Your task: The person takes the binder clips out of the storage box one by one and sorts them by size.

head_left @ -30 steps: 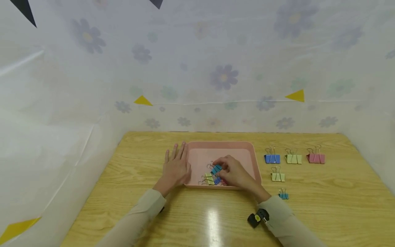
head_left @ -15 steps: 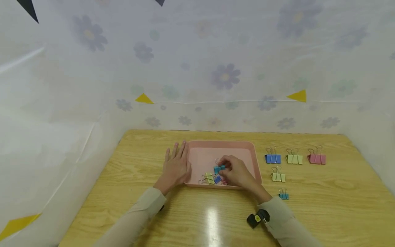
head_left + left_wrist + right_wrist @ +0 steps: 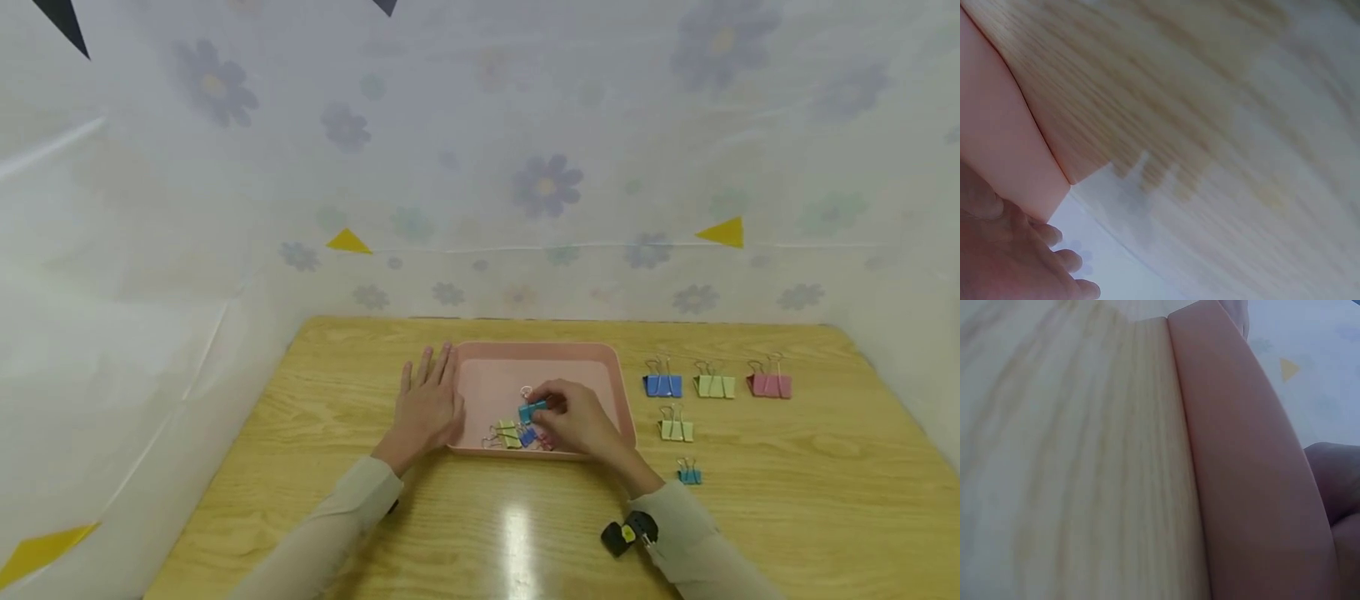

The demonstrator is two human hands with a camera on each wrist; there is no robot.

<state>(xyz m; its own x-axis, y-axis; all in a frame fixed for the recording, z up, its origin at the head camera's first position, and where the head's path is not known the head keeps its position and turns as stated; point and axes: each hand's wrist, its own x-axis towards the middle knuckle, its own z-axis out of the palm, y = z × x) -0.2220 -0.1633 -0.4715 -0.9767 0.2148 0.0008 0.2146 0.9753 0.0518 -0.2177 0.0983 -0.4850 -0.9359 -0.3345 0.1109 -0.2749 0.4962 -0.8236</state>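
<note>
Pinching a small teal metal binder clip (image 3: pixel 529 412) within the outline of a rectangular pink plastic tray (image 3: pixel 487 379), the right hand (image 3: pixel 579 418) in the head view has it nearly level; a second ago it slanted. The left hand (image 3: pixel 429 410) lies, as before, with fingers extended along the tray's left edge. The left wrist view shows its fingers by the tray wall; in the right wrist view that wall hides the grip.

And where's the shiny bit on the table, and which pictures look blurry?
Head view, the clearest: a white glare streak on the wood-grain table, on the near side of the pink tray; left wrist view: whitish sheen, blurry grain; right wrist view: dim, blurry grain toward the left.
</note>
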